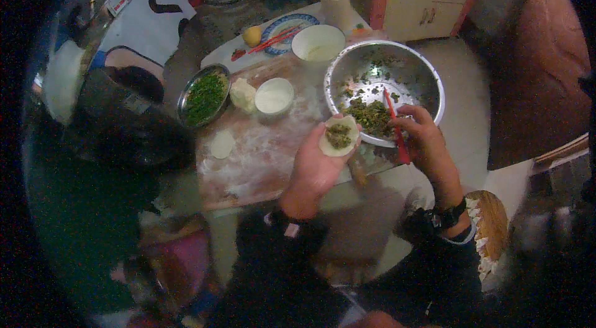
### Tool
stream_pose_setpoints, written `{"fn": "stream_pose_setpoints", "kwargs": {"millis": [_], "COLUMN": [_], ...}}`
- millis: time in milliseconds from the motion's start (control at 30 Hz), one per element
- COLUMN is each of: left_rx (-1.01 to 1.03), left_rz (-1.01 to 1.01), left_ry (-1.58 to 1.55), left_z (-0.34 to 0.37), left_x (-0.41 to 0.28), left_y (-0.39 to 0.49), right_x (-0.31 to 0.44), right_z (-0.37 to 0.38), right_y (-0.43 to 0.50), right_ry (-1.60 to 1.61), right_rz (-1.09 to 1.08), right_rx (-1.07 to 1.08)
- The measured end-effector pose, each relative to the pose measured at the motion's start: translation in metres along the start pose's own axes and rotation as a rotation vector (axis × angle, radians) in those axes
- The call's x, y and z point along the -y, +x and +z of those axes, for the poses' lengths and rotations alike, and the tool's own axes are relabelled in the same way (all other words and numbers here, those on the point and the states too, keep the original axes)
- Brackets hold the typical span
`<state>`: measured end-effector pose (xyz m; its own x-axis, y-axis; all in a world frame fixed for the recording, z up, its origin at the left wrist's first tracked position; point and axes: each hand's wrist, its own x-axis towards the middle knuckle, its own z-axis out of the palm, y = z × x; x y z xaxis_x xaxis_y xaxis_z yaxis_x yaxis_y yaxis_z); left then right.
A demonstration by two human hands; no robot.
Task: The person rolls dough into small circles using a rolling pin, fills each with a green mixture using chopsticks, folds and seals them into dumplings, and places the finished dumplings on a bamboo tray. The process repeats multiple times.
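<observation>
My left hand (319, 158) holds a round dough wrapper (329, 146) on its palm and fingers. A small mound of chopped green filling (338, 136) sits in the middle of the wrapper. My right hand (421, 135) grips red chopsticks (391, 109), their tips inside a large steel bowl (435, 77). More green filling (368, 116) lies heaped at the bowl's near side, with scraps stuck to the wall. Left of my left hand, a single flat wrapper (222, 144) rests on the floured wooden board (253, 165).
On the board's far side are a dish of chopped greens (205, 97), a dough lump (242, 94) and a small white bowl (274, 96). Beyond stand a larger white bowl (318, 41) and a blue-rimmed plate (274, 30) with red chopsticks. A tray (493, 221) with white pieces sits right.
</observation>
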<state>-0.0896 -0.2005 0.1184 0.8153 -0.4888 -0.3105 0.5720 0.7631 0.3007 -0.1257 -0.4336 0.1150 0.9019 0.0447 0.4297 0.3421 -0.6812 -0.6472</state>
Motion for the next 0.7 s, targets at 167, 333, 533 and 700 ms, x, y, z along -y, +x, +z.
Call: {"fn": "stream_pose_setpoints", "kwargs": {"millis": [167, 333, 533, 700], "left_rx": [0.111, 0.218, 0.316, 0.220], "left_rz": [-0.117, -0.204, -0.196, -0.169], "left_ry": [-0.069, -0.112, -0.068, 0.084], "left_z": [0.006, 0.006, 0.003, 0.005], "left_x": [0.008, 0.012, 0.010, 0.013], "left_y": [-0.002, -0.005, -0.001, -0.005], "right_x": [0.051, 0.055, 0.042, 0.050], "right_z": [0.002, 0.011, 0.005, 0.013], "right_y": [0.006, 0.008, 0.005, 0.004], "right_ry": [0.072, 0.086, 0.119, 0.170], "right_rz": [-0.393, -0.364, -0.372, -0.254], "right_rx": [0.076, 0.041, 0.061, -0.001]}}
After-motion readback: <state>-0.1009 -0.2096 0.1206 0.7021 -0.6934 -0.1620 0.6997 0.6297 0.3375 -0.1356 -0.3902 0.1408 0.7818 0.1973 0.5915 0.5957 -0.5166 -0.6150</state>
